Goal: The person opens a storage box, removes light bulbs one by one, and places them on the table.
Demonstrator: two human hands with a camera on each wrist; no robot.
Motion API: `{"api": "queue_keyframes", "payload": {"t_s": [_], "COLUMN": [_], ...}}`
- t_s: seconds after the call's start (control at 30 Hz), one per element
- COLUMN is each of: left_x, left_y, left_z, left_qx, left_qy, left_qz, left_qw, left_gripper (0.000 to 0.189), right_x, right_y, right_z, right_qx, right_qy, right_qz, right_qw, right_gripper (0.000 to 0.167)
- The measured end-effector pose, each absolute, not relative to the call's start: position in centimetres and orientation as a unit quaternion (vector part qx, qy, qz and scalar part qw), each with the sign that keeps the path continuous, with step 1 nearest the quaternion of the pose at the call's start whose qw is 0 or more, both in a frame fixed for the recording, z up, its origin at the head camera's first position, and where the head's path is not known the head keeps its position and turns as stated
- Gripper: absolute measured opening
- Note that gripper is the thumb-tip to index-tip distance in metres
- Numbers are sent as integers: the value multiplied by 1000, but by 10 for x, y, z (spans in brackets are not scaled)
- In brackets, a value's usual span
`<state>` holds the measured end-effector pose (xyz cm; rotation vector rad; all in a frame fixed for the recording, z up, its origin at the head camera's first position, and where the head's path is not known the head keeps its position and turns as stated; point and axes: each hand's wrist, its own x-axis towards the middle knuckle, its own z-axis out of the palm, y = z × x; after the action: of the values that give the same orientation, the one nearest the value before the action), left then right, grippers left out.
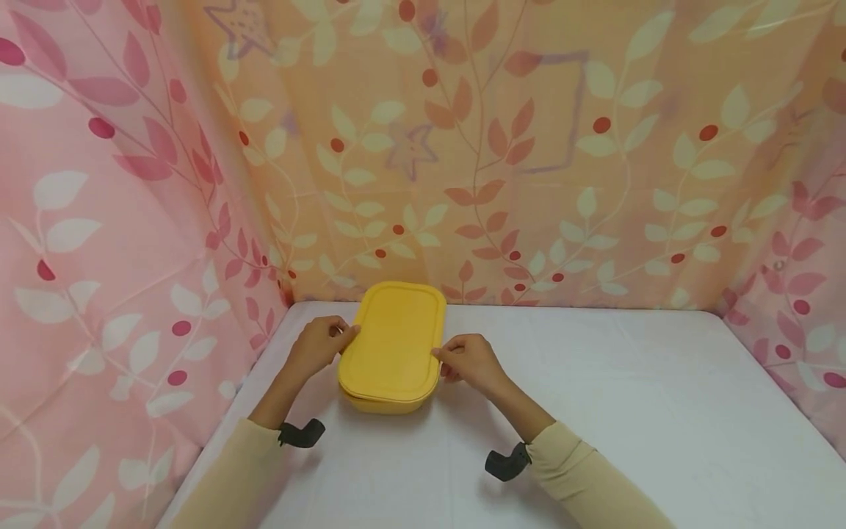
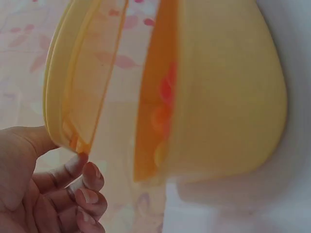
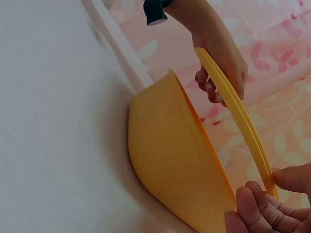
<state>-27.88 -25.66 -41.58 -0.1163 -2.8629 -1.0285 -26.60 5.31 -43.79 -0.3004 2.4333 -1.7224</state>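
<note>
A yellow lid (image 1: 393,342) is held over a yellow plastic container (image 1: 386,405), and a gap parts the two in both wrist views. My left hand (image 1: 319,344) pinches the lid's left edge between thumb and fingers. On the opposite edge, my right hand (image 1: 474,361) pinches the lid, thumb on top and fingers below. Inside the container, the left wrist view shows part of some small red, orange and yellow rounded things (image 2: 160,119); their kind is too blurred to tell. The lid hides the container's inside from the head view.
The container stands on a white-covered table (image 1: 595,411), toward its back left. Patterned cloth (image 1: 476,147) with leaves and red dots hangs behind and at both sides. A black wrist mount (image 1: 507,463) sticks out from each sleeve.
</note>
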Motion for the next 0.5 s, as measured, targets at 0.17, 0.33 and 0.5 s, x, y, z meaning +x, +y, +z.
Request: {"api": "queue_keyframes", "payload": {"t_s": [0.17, 0.33, 0.5], "left_x": [-269, -257, -248], "left_y": [-248, -236, -225], "left_z": [-405, -398, -396], "left_qx": [-53, -55, -74], "left_qy": [-921, -909, -902], "left_qz": [-386, -411, -423], "left_qw": [5, -38, -51], "left_gripper": [36, 36, 34], "right_x": [-258, -249, -241], "right_y": [71, 90, 108], "right_z": [-429, -426, -423], "right_qx": [-105, -114, -123], "right_qy": [810, 810, 817], "right_qz": [-571, -568, -556], "right_qw": [83, 89, 95], "right_gripper": [23, 25, 27]}}
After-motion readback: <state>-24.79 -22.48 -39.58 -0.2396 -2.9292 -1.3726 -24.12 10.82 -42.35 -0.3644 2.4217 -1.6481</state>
